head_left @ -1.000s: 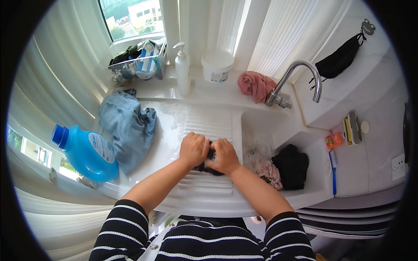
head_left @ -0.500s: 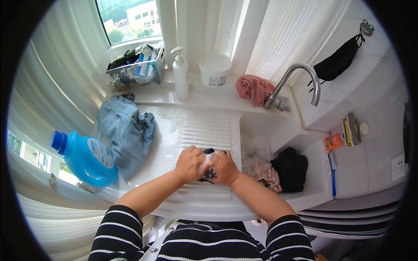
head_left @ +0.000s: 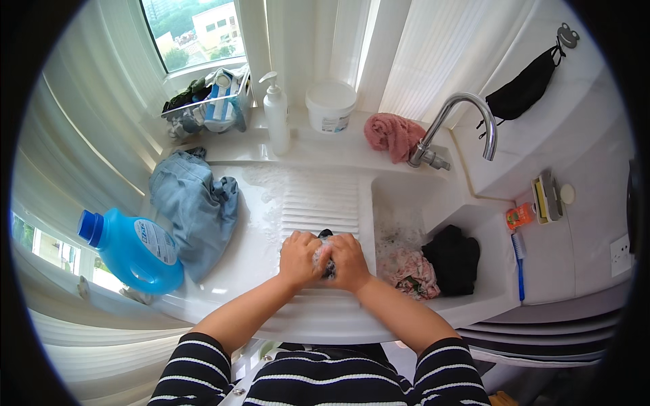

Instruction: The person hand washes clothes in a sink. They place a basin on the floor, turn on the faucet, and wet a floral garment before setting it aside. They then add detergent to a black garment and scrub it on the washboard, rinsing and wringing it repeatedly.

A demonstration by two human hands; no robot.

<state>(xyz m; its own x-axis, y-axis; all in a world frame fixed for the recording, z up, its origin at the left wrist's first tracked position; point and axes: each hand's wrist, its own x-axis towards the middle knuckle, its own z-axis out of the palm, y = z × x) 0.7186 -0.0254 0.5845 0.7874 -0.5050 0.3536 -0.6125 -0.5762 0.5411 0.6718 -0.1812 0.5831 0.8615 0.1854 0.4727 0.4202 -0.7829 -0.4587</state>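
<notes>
I see the white laundry sink [head_left: 254,271] carrying a blue detergent jug [head_left: 139,254], denim garment [head_left: 191,206], soapy dark cloth [head_left: 326,233] on its washboard [head_left: 319,203], black garment [head_left: 452,262] and pink patterned cloth [head_left: 414,274] in its basin [head_left: 399,189]; pump bottle [head_left: 276,122], tub [head_left: 331,108] and pink towel [head_left: 393,137] line the rear ledge [head_left: 311,146].

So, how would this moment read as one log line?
left hand: holding soapy dark cloth | right hand: holding same cloth | below: ribbed washboard | basin: black cloth, pink cloth

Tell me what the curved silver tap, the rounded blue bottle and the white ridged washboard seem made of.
Curved silver tap: polished metal, likely chromed, given bright reflections. Rounded blue bottle: glossy, slightly translucent, probably plastic. White ridged washboard: smooth shine; ceramic or resin, unclear.
</notes>
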